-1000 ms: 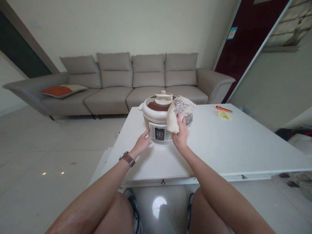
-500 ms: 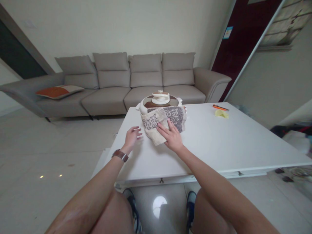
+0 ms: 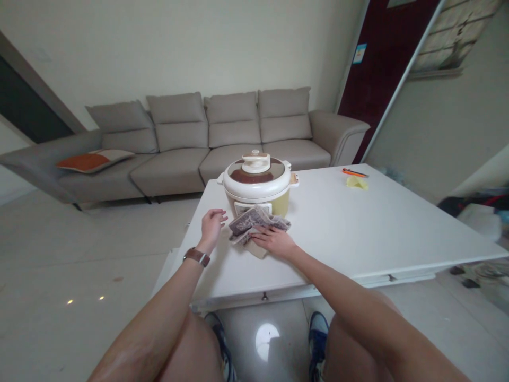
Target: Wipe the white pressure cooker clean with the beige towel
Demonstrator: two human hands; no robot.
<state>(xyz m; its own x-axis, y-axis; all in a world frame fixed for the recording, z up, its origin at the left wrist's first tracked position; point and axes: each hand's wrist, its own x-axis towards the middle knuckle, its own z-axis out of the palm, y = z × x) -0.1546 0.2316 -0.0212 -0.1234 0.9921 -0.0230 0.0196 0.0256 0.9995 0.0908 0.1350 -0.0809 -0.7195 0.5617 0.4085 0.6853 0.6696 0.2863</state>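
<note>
Head view of both hands at the electric cooker [image 3: 257, 190]. My right hand [image 3: 276, 242] is lying over the patterned cloth [image 3: 248, 218], its fingers extending across the folds; the thumb is hidden, so I cannot tell whether I am pinching the fabric. The cloth is bunching in front of the cooker's base and is covering part of the control panel [image 3: 240, 208]; a pale corner is hanging toward the near edge of the white table [image 3: 338, 228]. My left hand [image 3: 212, 227] is hovering just beside the cloth, its fingers parting and curving loosely around nothing. A brown-strapped watch [image 3: 198, 257] is circling my left wrist. The cooker is standing upright on the table, its lid [image 3: 256, 185] sitting on top. Farther right, an orange tool [image 3: 355, 173] and a yellow scrap [image 3: 357, 183] are lying near each other; behind, a grey sofa [image 3: 170, 159] is lining the wall.
</note>
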